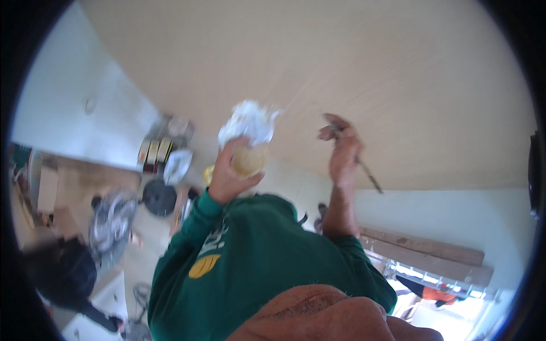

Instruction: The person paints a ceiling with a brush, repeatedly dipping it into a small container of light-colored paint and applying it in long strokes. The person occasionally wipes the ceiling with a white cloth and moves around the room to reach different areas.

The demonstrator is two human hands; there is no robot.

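Note:
My left hand [226, 177] is wrapped round a pale yellow, rounded container [251, 160]. Crumpled white plastic [248, 124] bunches up over its top, and what is inside cannot be seen. To the right, my right hand [344, 156] is raised with its fingers closed on a slender, dark-handled tool [371, 175]. The handle sticks out below the palm toward the lower right, while the tool's other end is blurred by the fingertips. Both hands are in front of a broad beige surface [398, 96], apart from each other.
At left, yellow-and-dark boxes [154, 152], a dark round bucket [159, 198] and a grey plastic bag [114, 221] stand below. Another person in dark clothing [60, 267] is at the lower left. Wooden boards [424, 245] lie at the lower right, beside a bright opening.

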